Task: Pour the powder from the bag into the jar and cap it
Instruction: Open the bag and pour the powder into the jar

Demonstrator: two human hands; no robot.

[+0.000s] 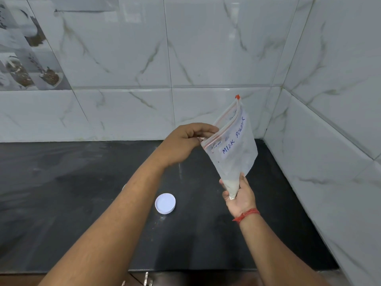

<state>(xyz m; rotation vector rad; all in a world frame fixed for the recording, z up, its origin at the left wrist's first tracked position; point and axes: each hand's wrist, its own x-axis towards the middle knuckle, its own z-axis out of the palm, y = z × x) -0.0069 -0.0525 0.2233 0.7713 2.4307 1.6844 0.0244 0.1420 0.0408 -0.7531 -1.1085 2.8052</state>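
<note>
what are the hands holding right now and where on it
Both hold the milk powder bag. The right hand grips its bottom corner, where the powder sits; the left hand pinches the zip-top edge at its lower end.

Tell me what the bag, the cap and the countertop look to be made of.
Bag: thin clear plastic, glossy; powder shows through, and a red zip strip runs along its mouth.
Cap: white, smooth, with a moulded rim; probably plastic.
Countertop: dark polished stone, perhaps granite; faint sheen and pale streaks.
</note>
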